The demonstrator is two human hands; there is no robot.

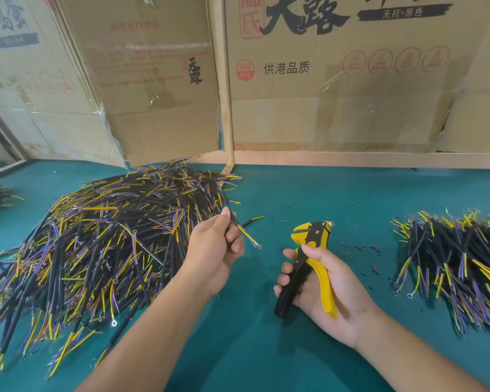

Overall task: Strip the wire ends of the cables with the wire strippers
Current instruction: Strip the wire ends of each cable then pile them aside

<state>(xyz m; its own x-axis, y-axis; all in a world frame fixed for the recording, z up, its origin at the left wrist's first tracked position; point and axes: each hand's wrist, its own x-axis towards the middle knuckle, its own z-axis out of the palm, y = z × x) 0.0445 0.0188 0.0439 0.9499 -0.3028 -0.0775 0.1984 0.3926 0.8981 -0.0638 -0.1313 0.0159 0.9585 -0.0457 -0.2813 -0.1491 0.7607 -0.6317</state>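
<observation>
- Head view, step: one cable (236,224) picked out, not yet in the tool; next, judged, feed its free end into the jaws.
- Left hand (213,248): raised, pinching the cable beside the unstripped pile (102,236).
- Right hand (320,281): palm up, gripping the yellow-and-black wire strippers (313,250), jaws toward the cable.
- Second cable pile (458,267): right of the right hand.

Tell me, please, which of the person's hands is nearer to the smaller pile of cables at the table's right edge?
The right hand. It holds the wire strippers a short way left of that smaller pile. The left hand pinches a cable farther left, beside the big pile.
</observation>
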